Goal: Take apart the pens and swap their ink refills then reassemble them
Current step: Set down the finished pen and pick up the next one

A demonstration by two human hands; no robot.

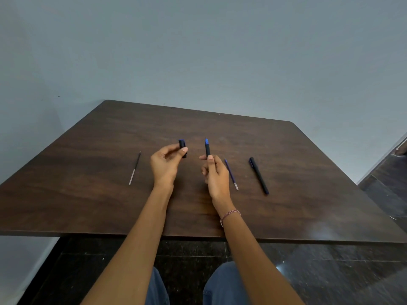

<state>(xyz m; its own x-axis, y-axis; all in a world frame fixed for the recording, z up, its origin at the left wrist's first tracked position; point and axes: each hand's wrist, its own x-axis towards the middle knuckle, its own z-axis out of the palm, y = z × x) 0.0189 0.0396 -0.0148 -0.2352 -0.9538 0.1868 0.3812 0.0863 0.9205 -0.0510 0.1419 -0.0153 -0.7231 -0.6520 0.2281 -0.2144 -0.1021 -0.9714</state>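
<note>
The right hand (pixel 217 176) pinches the light, rigid pen barrel (pixel 207 149) mid-body, tip up, while the left hand (pixel 165 162), just beside, grips its small, likely slippery cap (pixel 182 146).

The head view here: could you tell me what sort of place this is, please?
Probably a plain indoor room with a work table: a dark wooden table against a bare grey-blue wall, over a dark polished stone floor.

Dark wooden table (pixel 88 205) bears black refill (pixel 134 168), blue refill (pixel 231 174), capped pen (pixel 259 175).
</note>
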